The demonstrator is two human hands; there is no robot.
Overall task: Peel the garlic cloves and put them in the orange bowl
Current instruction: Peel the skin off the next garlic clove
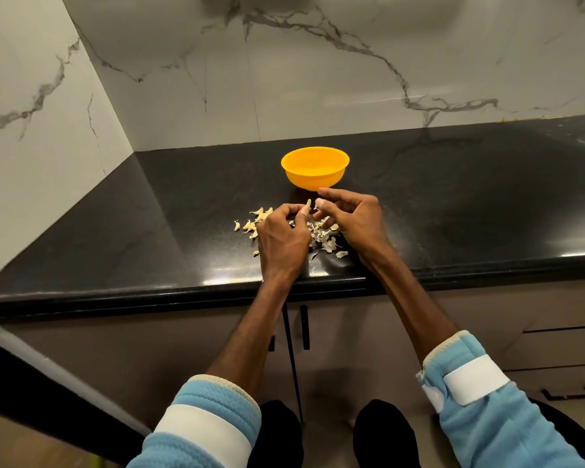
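The orange bowl (314, 167) stands on the black counter, just behind my hands. My left hand (281, 241) pinches a small pale garlic clove (307, 204) between thumb and fingers, its tip sticking up. My right hand (353, 219) is curled close beside it, with thumb and fingertips at the clove's skin. Several loose garlic cloves (250, 226) lie to the left of my left hand. Papery peels (328, 243) are scattered between and under my hands. The bowl's inside is only partly visible.
The black counter (453, 211) runs from the marble corner wall on the left to the right side. Its front edge (183, 293) is just below my wrists. Cabinet doors with dark handles (304, 327) sit under the counter.
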